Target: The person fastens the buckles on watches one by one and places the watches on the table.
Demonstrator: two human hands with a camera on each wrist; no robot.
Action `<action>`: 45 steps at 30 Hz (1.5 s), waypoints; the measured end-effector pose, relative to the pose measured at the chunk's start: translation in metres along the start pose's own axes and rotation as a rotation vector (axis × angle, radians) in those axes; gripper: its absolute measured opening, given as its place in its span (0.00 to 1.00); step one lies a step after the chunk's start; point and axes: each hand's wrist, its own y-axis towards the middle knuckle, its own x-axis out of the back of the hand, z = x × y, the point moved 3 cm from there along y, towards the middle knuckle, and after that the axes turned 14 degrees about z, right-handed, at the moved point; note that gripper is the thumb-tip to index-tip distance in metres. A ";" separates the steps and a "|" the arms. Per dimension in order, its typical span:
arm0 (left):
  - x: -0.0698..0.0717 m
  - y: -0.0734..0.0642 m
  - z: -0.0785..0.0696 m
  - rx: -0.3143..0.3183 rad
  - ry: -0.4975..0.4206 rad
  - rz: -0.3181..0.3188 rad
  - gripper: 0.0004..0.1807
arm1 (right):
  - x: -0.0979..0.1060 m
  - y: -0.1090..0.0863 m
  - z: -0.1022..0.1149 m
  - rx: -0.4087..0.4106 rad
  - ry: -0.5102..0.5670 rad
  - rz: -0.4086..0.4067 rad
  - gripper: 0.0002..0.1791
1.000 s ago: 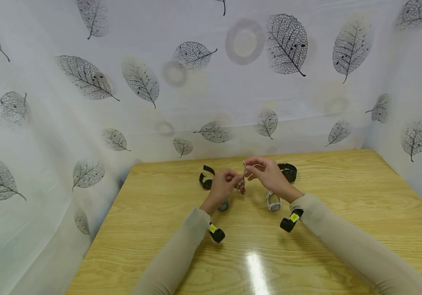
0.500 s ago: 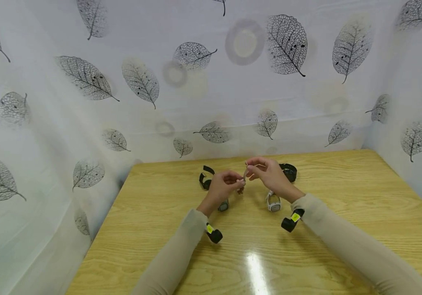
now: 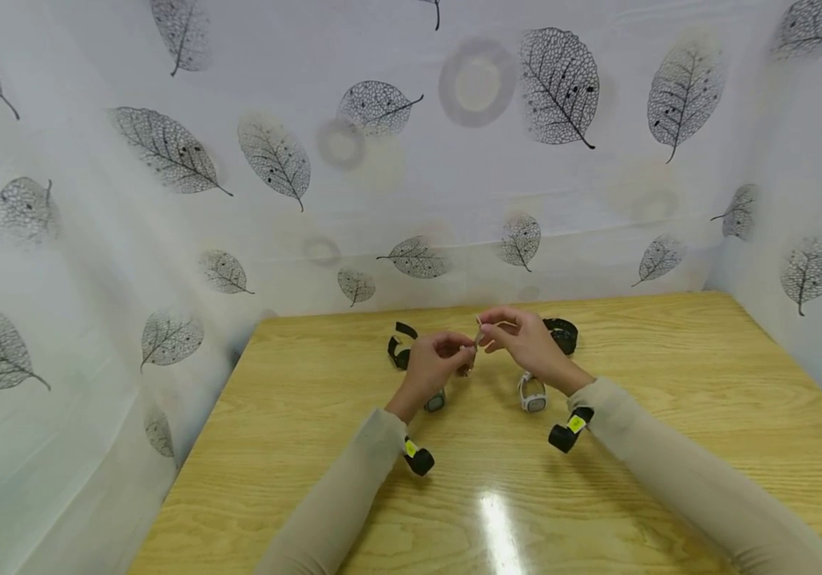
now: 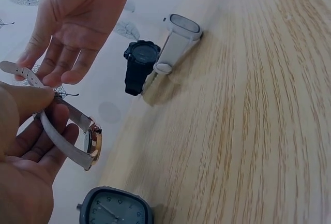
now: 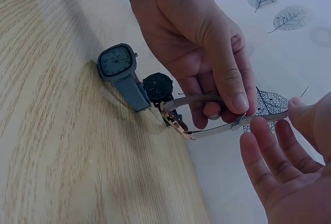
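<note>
Between both hands hangs a wristwatch with a rose-gold case (image 4: 94, 144) and a pale strap (image 5: 207, 129). My left hand (image 3: 430, 366) pinches the strap between thumb and fingers, where its two parts lie together near the buckle. With thumb and forefinger, my right hand (image 3: 526, 342) pinches the holed strap end, its other fingers spread loosely, as the right wrist view shows. The case hangs below the left fingers, its dial turned mostly away. A grey square watch (image 5: 116, 61) stands on the table near the left hand. Below the right hand stands a white watch (image 3: 534, 397).
A black watch (image 3: 399, 351) lies behind the left hand, and another black watch (image 3: 563, 335) stands behind the right wrist. The wooden table (image 3: 295, 463) reaches back to a leaf-print curtain (image 3: 411, 184). Each sleeve carries a black wrist device (image 3: 419, 459).
My left forearm has shifted slightly left, and the left fingers have turned a little around the strap. The strap now tilts more between the hands. My right hand has barely moved.
</note>
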 end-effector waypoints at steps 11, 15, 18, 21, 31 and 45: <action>-0.001 -0.001 -0.002 -0.061 0.031 0.012 0.07 | 0.000 0.000 -0.003 -0.016 0.015 0.000 0.16; -0.003 -0.003 -0.010 -0.067 0.024 0.023 0.07 | 0.000 0.000 -0.002 -0.015 0.012 -0.005 0.17; -0.004 -0.008 -0.024 -0.074 0.020 0.030 0.06 | -0.001 0.000 -0.002 -0.017 0.009 -0.007 0.17; -0.004 -0.012 -0.033 -0.088 0.024 0.026 0.06 | -0.001 0.000 -0.003 -0.023 0.004 -0.007 0.17; -0.003 -0.005 -0.012 -0.069 0.082 0.029 0.08 | 0.000 0.000 -0.004 -0.022 0.013 -0.008 0.16; -0.001 -0.006 -0.003 -0.069 0.098 0.013 0.07 | 0.000 0.001 -0.007 -0.044 0.012 -0.013 0.17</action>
